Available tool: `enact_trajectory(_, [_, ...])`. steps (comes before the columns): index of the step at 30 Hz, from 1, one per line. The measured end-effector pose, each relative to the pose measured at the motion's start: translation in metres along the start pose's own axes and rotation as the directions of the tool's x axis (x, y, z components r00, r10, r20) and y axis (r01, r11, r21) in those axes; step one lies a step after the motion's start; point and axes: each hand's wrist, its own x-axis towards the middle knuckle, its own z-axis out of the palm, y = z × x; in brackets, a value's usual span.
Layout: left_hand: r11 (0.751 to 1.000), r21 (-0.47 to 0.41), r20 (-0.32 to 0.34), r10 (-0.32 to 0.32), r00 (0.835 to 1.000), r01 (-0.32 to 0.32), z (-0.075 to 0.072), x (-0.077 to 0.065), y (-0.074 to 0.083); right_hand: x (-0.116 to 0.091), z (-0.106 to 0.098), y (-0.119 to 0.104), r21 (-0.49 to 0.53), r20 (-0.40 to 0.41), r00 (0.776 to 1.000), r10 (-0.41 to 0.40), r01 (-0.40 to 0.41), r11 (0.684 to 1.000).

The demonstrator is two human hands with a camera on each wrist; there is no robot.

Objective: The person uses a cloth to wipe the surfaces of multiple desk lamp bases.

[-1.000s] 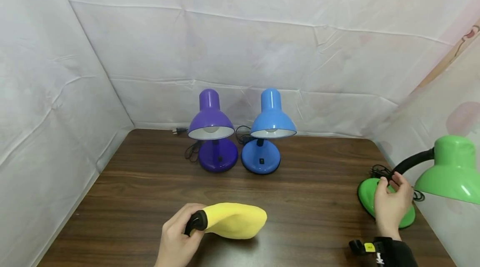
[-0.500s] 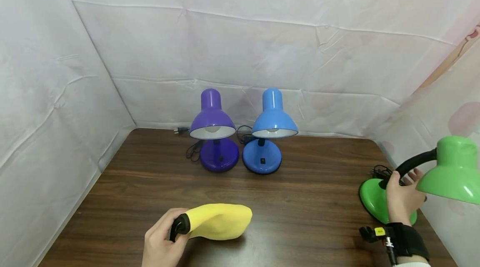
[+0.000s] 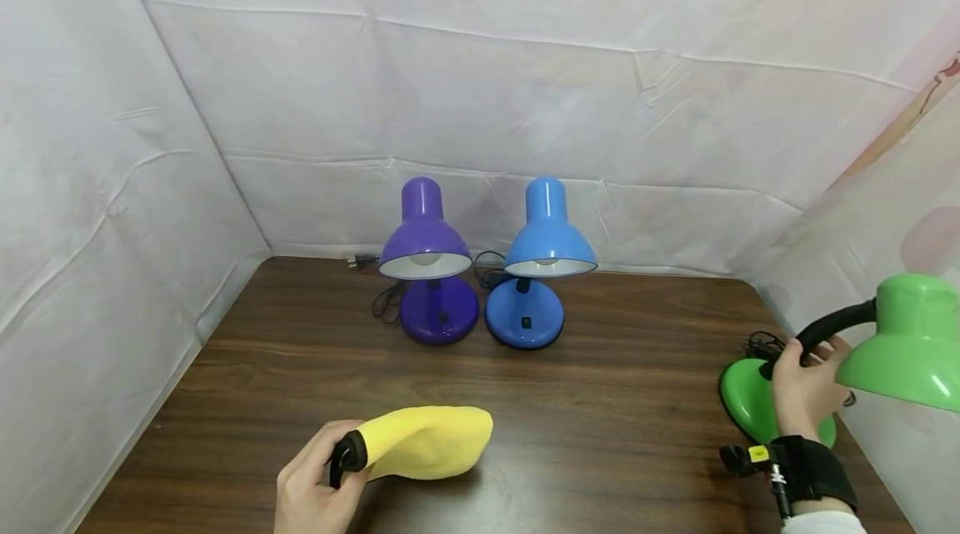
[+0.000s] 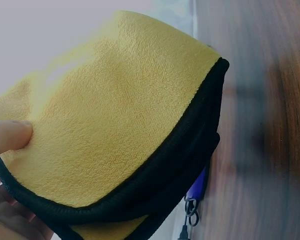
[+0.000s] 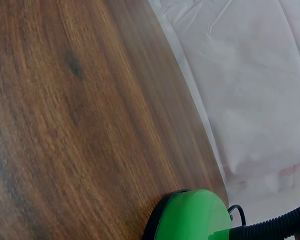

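Note:
My left hand (image 3: pixel 311 480) pinches a folded yellow cloth (image 3: pixel 431 442) above the near part of the table. In the left wrist view the cloth (image 4: pixel 115 115) shows fuzzy pile and a black border, and the thumb presses on its face. At the far right, my right hand (image 3: pixel 806 392) grips the black gooseneck (image 3: pixel 832 324) of a green desk lamp (image 3: pixel 911 342), low down near the base. Only the green base (image 5: pixel 197 217) and part of the ribbed neck (image 5: pixel 270 227) appear in the right wrist view, where the hand is almost wholly out of frame.
A purple desk lamp (image 3: pixel 438 309) and a blue desk lamp (image 3: pixel 523 313) stand side by side at the back of the wooden table (image 3: pixel 600 401). Their black cords lie behind them. White cloth walls (image 3: pixel 487 101) enclose the table at the back and both sides.
My right hand has moved from above the green base to close round the lamp's neck. The left hand has drawn the yellow cloth leftward. The lamps look unmoved.

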Motion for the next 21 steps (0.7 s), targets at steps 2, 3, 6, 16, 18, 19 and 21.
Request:
enact_trajectory(2, [1.0,0.001,0.001,0.001,1.0,-0.001,0.0,0.001,0.002,0.0,-0.001,0.001,0.002,-0.003,1.0,-0.011,0.011,1.0])
enact_trajectory(3, [1.0,0.002,0.002,0.001,1.0,-0.001,0.0,0.001,0.001,0.0,-0.001,0.001,0.003,-0.003,1.0,-0.017,0.017,1.0])
enact_trajectory(6, [1.0,0.004,0.007,-0.004,1.0,0.004,0.002,-0.005,-0.007,0.0,-0.002,0.003,0.0,-0.004,0.999,-0.042,0.042,0.999])
enact_trajectory(16, [0.997,0.047,0.009,-0.054,0.998,0.054,0.006,-0.026,-0.037,-0.004,-0.003,0.004,-0.046,0.032,0.994,-0.106,0.108,0.993])
enact_trajectory(18, [0.996,0.058,0.011,-0.063,0.998,0.062,0.006,-0.026,-0.036,-0.006,-0.003,0.003,-0.047,0.04,0.99,-0.137,0.139,0.989])
enact_trajectory(19, [0.996,0.059,0.015,-0.071,0.997,0.07,0.006,-0.026,-0.036,-0.007,-0.002,0.003,-0.047,0.038,0.987,-0.155,0.156,0.987])
enact_trajectory(21, [0.995,0.06,0.02,-0.086,0.996,0.084,0.006,-0.025,-0.035,-0.008,0.0,0.003,-0.052,0.033,0.982,-0.186,0.187,0.981])
